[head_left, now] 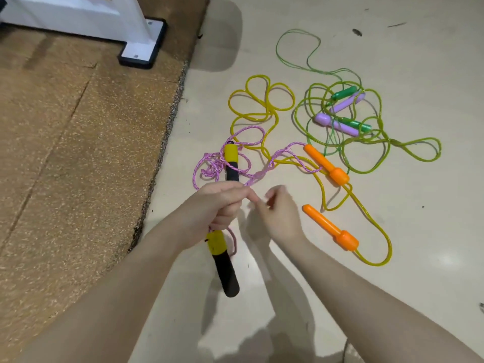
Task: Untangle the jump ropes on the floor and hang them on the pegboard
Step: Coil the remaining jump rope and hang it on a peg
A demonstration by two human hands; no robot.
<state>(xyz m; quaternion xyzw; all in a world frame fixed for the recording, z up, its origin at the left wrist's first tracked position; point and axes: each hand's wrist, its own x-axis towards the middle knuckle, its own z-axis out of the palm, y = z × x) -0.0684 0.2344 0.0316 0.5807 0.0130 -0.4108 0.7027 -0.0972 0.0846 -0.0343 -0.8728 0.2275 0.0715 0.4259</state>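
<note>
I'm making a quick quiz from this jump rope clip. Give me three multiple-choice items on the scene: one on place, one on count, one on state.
1. Where do the purple handles lie?
A. in the green rope tangle
B. on the brown mat
C. in the hands

2. How many orange handles are there?
A. one
B. two
C. four

3. What does the left hand do?
A. lies flat on the floor
B. grips the pink cord
C. holds a green handle

Answers:
1 A, both sit among the green loops.
2 B, one orange handle lies above the other.
3 B, its fingers curl round the cord beside the right hand.
</note>
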